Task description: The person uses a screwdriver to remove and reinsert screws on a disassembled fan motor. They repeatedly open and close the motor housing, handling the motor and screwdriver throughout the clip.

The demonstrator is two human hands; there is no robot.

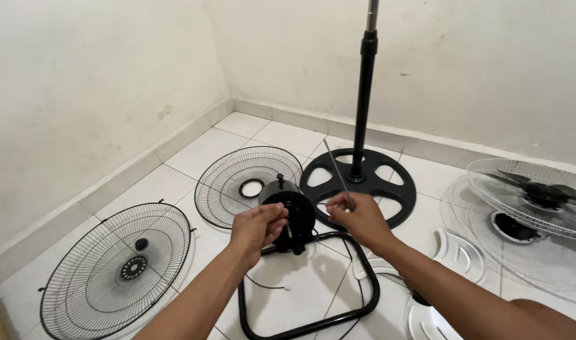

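1. Your left hand (pixel 257 228) is curled around the rear of the black fan motor housing (pixel 291 211), a glossy, rounded plastic drum at the centre of the frame, with a small knob standing on top.
2. Your right hand (pixel 358 217) is pinched shut on a thin, straight metal rod (pixel 338 174) that slants up and to the left from your fingertips, just right of the housing.
3. Below the housing, a black tubular frame (pixel 313 318) with rounded corners lies flat on the glossy white floor tiles (pixel 200 151); a thin wire trails inside it.
4. At lower left lies a round black wire grille (pixel 115 271) with fine radial spokes; a second, similar grille (pixel 247 184) with an open centre ring lies just above the housing.
5. Upper centre: a round black stand base (pixel 388 189) with cut-out openings carries an upright black pole (pixel 363 94).
6. At right, a white wire-caged fan head (pixel 533 201) with dark blades rests near curved white plastic pieces (pixel 458 252).
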